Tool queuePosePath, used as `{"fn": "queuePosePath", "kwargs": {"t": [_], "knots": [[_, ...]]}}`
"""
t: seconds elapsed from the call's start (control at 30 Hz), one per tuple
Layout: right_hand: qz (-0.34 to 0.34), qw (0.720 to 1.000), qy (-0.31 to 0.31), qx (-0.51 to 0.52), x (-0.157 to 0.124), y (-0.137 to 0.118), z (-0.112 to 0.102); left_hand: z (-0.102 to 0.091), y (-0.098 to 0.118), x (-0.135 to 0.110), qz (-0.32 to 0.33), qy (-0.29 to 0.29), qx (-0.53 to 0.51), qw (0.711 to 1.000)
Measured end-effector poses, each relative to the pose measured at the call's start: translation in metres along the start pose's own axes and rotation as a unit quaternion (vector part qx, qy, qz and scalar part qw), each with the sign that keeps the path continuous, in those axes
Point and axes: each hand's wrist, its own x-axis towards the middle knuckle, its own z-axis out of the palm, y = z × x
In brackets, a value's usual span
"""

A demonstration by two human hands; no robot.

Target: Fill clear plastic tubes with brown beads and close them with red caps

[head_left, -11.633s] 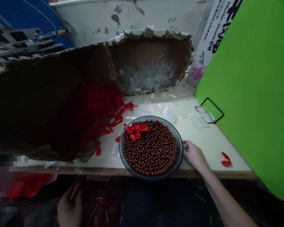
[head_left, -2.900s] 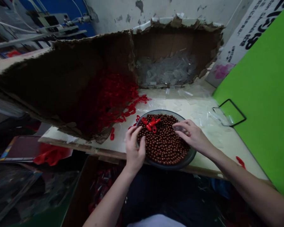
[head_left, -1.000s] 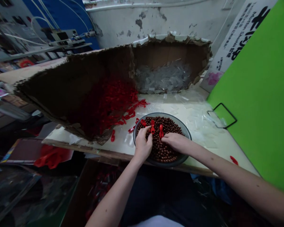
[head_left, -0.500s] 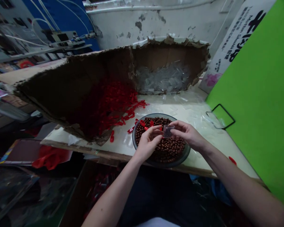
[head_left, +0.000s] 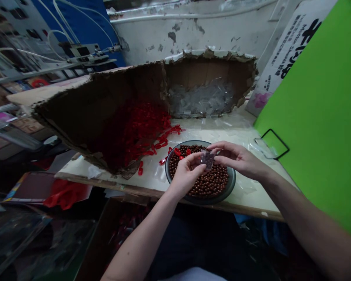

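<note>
Fingertips of both hands pinch a small clear plastic bag point(head_left: 207, 159) just above the dish, both nearly closed on the film: left hand point(head_left: 187, 174) from below, right hand point(head_left: 236, 156) with thumb and forefinger from the far side. Thin creased film, dark round contents showing through, too small to count. Directly below sits a round grey dish point(head_left: 232, 183) with a smooth raised rim, heaped with glossy brown beads point(head_left: 206, 181), a few red plastic pieces point(head_left: 178, 152) on top near the far rim. More red pieces point(head_left: 163, 160) lie loose on the pale tabletop point(head_left: 251, 197), trailing from a red heap point(head_left: 139, 134) inside a torn corrugated cardboard box point(head_left: 128, 84). Loose clear bags point(head_left: 200, 99) pile up in its far section.
</note>
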Motion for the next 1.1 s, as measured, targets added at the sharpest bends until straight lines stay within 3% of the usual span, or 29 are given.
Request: {"fn": "queuePosePath", "kwargs": {"t": [0.23,0.57,0.73,0.9,1.1], "knots": [[0.006,0.999,-0.017,-0.037,0.004,-0.015,-0.001,0.002,0.002,-0.003,-0.007,-0.026,-0.037,0.999],[0.025,0.999,-0.013,-0.036,0.003,-0.015,-0.011,0.002,0.002,-0.003,-0.013,-0.033,-0.037,0.999],[0.056,0.993,0.031,-0.095,0.010,0.022,-0.012,0.000,0.000,0.000,-0.013,-0.017,-0.059,0.998],[0.053,0.977,-0.006,-0.205,0.019,0.067,0.002,-0.007,-0.004,0.004,-0.004,0.001,-0.083,0.997],[0.057,0.977,0.006,-0.206,0.026,0.079,0.002,-0.012,-0.005,0.008,0.025,-0.005,-0.070,0.997]]}}
